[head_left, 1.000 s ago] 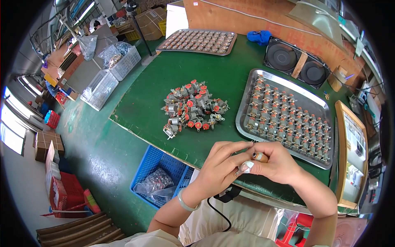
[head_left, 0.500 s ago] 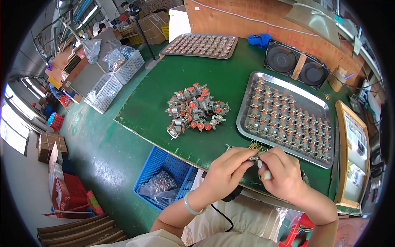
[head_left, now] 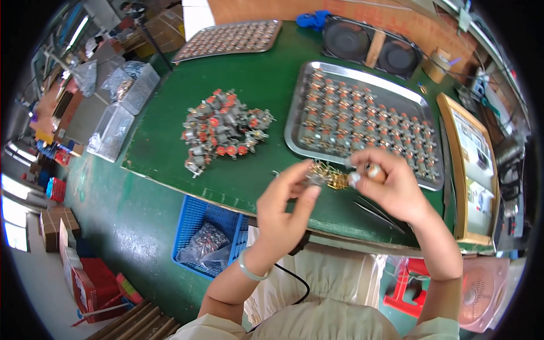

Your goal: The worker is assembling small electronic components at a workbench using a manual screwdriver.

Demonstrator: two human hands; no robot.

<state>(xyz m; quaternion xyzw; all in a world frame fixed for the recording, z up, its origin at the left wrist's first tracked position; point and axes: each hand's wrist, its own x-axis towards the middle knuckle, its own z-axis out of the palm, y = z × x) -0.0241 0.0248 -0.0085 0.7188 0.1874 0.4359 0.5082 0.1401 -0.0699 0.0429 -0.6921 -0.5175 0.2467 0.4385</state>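
My left hand [head_left: 283, 207] is held with thumb and fingers apart beside a small heap of brass-coloured metal pieces [head_left: 334, 178]. A blurred grey metal bit lies in the gap between thumb and forefinger; whether they touch it is unclear. My right hand [head_left: 396, 190] is curled round a short whitish piece with a brown-orange end [head_left: 374, 172], whose kind I cannot make out. Just beyond it, a metal tray [head_left: 292, 127] carries rows of small grey parts with orange tops. A loose pile of similar parts [head_left: 226, 127] lies left on the green table. Tweezers [head_left: 379, 215] lie near my right wrist.
A second filled tray [head_left: 229, 39] stands at the far left. Behind are two black fans [head_left: 347, 42] and a blue cloth [head_left: 313, 20]. A wooden frame [head_left: 467, 170] is on the right. A blue basket [head_left: 187, 218] stands below the table edge.
My hands, together over a small metal part before, are now apart. The left has spread its fingers; the right has moved nearer the tray, uncovering the tweezers. The whole view has shifted.
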